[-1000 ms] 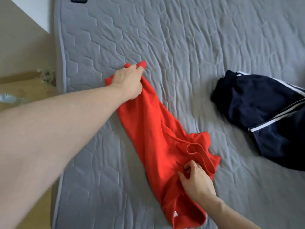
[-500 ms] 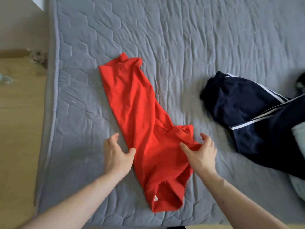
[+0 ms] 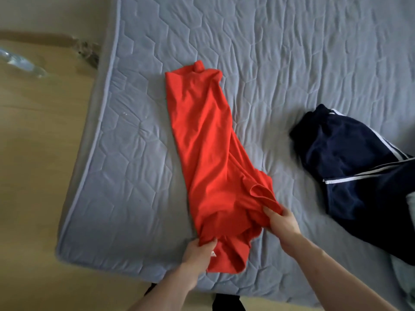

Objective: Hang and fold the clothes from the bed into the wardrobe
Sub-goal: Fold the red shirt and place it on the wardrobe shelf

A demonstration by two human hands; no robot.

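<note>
**Both hands on the near end of the red shirt**

A red shirt (image 3: 202,140) lies folded lengthwise into a long narrow strip on the grey quilted mattress (image 3: 280,52); it runs from a small bunched corner at the far end, slanting slightly rightward, down to the near edge of the bed, where the cloth is gathered and rumpled. The left hand (image 3: 197,254) grips the near left edge of the shirt, fingers curled into a bunch of the fabric just above the open hem; a small white label (image 3: 213,254) peeks out beside the thumb. The right hand (image 3: 281,223) pinches the near right side of the shirt, thumb on top and fingers tucked under a fold, just below a round opening in the cloth (a sleeve or the neck, it is hard to say which). Both forearms reach in from the bottom of the view.

Well to the right of the shirt, apart from it, a dark navy garment (image 3: 350,167) with white stripes lies crumpled on the mattress; a bit of pale green cloth (image 3: 409,203) shows at the right edge beside it. Left of the mattress is a wooden floor (image 3: 40,153); a clear plastic bottle (image 3: 20,62) lies on it near the top left corner.
</note>
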